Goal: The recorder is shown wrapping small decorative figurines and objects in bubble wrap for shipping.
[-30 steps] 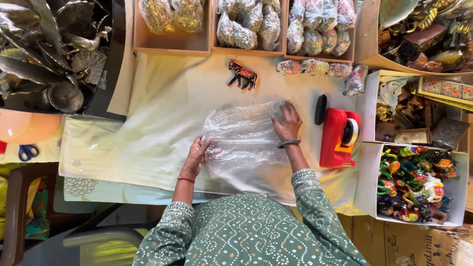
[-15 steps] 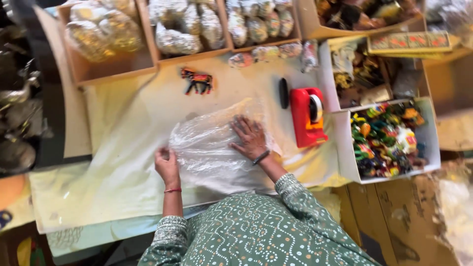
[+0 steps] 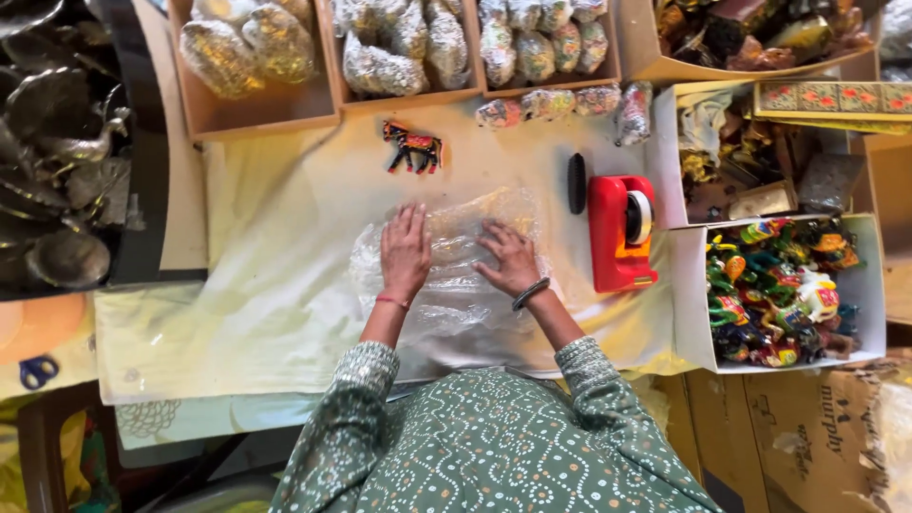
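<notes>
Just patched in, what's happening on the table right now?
A person has both hands flat on a sheet of bubble wrap spread on the cloth-covered table. The left hand presses its left part, the right hand its right part. Neither hand grips anything. A small painted horse stands apart, beyond the wrap. A red tape dispenser sits to the right, next to a box of colourful figurines.

Clear, shiny wrap (image 3: 446,261) under both hands. Red dispenser (image 3: 619,233) at right, black oval (image 3: 577,182) beside it. Black horse (image 3: 411,146) with red and orange markings, far. Pale cream cloth (image 3: 256,285). Green sleeves (image 3: 351,399) with white dots. Multicoloured figurines (image 3: 774,294) in white box, right.
</notes>
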